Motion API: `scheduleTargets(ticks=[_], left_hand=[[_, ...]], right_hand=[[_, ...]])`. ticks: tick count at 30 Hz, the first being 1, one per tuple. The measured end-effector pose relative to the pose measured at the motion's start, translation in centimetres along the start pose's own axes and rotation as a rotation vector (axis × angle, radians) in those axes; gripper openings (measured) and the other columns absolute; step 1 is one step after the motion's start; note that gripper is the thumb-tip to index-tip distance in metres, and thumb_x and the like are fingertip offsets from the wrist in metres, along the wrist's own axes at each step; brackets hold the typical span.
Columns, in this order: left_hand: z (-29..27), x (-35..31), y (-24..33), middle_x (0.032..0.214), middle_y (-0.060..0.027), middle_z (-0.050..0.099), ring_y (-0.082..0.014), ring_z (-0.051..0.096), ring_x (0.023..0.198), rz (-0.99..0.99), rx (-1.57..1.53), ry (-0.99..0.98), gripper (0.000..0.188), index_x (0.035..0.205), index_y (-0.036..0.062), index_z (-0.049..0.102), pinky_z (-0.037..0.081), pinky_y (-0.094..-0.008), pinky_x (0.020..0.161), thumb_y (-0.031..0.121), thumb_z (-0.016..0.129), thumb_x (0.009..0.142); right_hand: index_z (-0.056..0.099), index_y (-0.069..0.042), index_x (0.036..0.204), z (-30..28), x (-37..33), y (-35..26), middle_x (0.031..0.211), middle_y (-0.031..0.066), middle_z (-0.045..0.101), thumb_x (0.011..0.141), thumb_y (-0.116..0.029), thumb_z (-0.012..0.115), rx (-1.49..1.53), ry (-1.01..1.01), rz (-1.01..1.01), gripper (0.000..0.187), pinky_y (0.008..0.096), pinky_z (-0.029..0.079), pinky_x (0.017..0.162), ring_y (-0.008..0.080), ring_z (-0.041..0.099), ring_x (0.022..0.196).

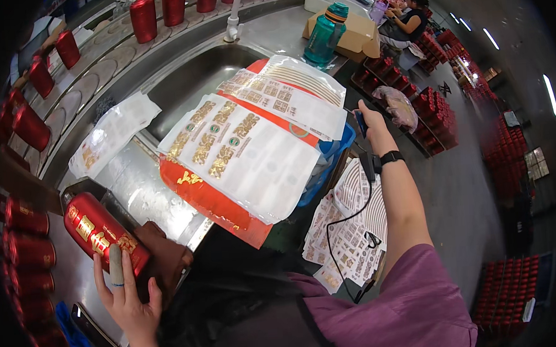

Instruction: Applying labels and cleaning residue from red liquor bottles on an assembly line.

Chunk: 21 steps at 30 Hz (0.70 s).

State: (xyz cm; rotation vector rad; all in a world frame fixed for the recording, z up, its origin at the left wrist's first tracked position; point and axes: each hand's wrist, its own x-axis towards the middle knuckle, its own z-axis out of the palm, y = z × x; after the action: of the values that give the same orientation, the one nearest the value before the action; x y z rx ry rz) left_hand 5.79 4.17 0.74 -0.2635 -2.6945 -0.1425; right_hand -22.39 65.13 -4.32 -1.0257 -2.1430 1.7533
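Observation:
A red bottle (97, 230) with gold lettering lies on its side in a dark cradle (78, 186) at the left. My left hand (131, 304) rests against its near end with fingers stretched and apart; one finger wears a pale finger cot (115, 266). Out to the right, my right hand (375, 128) is closed around a small, flat, dark blue piece (361, 122), whose exact kind I cannot make out. Next to that hand, sticker sheets (245, 156) with gold designs lie over a red-orange sheet (230, 221) across the sink's near part.
Behind the sink (201, 67) runs a conveyor (94, 76) with red bottles. A teal water bottle (327, 35) stands by a cardboard box (352, 35). More sheets (351, 232) lie beneath my right arm, crossed by a black cable. A phone (96, 331) lies lower left. Co-workers sit farther off.

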Motion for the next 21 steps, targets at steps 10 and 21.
scheduleTargets(ticks=[10, 21], left_hand=[[-0.6, -1.5, 0.9, 0.142, -0.0159, 0.057, -0.0447, 0.036, 0.143, -0.068, 0.039, 0.005, 0.048, 0.136, 0.0020, 0.059, 0.030, -0.0525, 0.115, 0.017, 0.062, 0.090], [-1.0, -2.4, 0.4, 0.143, -0.0206, 0.054, -0.0376, 0.033, 0.146, -0.242, -0.132, 0.185, 0.043, 0.137, -0.0014, 0.057, 0.025, -0.0484, 0.116, 0.010, 0.054, 0.095]], right_hand=[[0.075, 0.004, 0.088, 4.1, 6.3, -0.4, 0.079, 0.0077, 0.069, 0.080, -0.023, 0.085, 0.130, -0.172, 0.088, 0.030, 0.0346, 0.048, 0.057, 0.0187, 0.059, 0.059], [0.072, 0.008, 0.092, 3.4, 6.8, -2.7, 0.090, 0.0207, 0.073, 0.084, -0.019, 0.074, -0.531, 0.033, -0.160, 0.028, 0.0403, 0.057, 0.066, 0.0285, 0.072, 0.073]])
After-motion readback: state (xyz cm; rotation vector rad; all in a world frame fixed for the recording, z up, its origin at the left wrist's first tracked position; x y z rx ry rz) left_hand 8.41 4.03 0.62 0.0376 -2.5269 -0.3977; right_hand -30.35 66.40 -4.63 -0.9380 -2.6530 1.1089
